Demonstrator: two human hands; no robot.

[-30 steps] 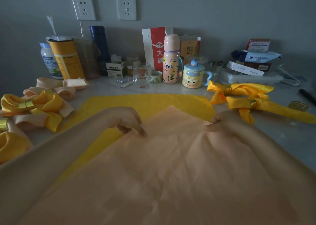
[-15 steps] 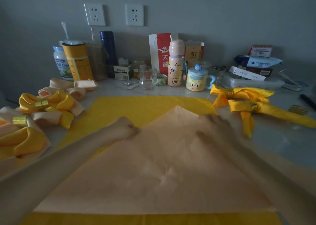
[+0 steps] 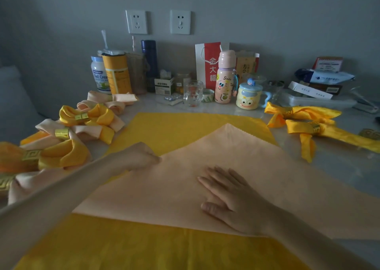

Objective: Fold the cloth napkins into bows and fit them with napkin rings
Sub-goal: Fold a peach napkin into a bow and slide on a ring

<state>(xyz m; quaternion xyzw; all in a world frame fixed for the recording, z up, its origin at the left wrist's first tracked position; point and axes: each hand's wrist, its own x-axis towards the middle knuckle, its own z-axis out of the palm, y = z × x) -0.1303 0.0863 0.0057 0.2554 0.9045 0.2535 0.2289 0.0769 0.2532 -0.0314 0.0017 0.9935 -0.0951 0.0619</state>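
A peach napkin (image 3: 236,154) lies folded into a triangle on top of a flat yellow napkin (image 3: 181,130). My left hand (image 3: 141,156) has curled fingers and pinches the triangle's left sloping edge. My right hand (image 3: 228,193) lies flat, fingers straight, pressing on the middle of the peach cloth. Finished peach and yellow bows with gold rings (image 3: 82,116) are piled at the left. Two yellow bows with rings (image 3: 314,128) lie at the right.
A loose gold ring (image 3: 370,134) sits at the far right edge. Along the wall stand a glass (image 3: 192,93), a pink bottle (image 3: 225,76), a lidded mug (image 3: 248,96), tins, a blue flask (image 3: 149,62) and boxes.
The peach napkin has been laid down flat as a triangle. My right hand moved from its right edge to its middle and flattened. My left hand stayed at the left edge.
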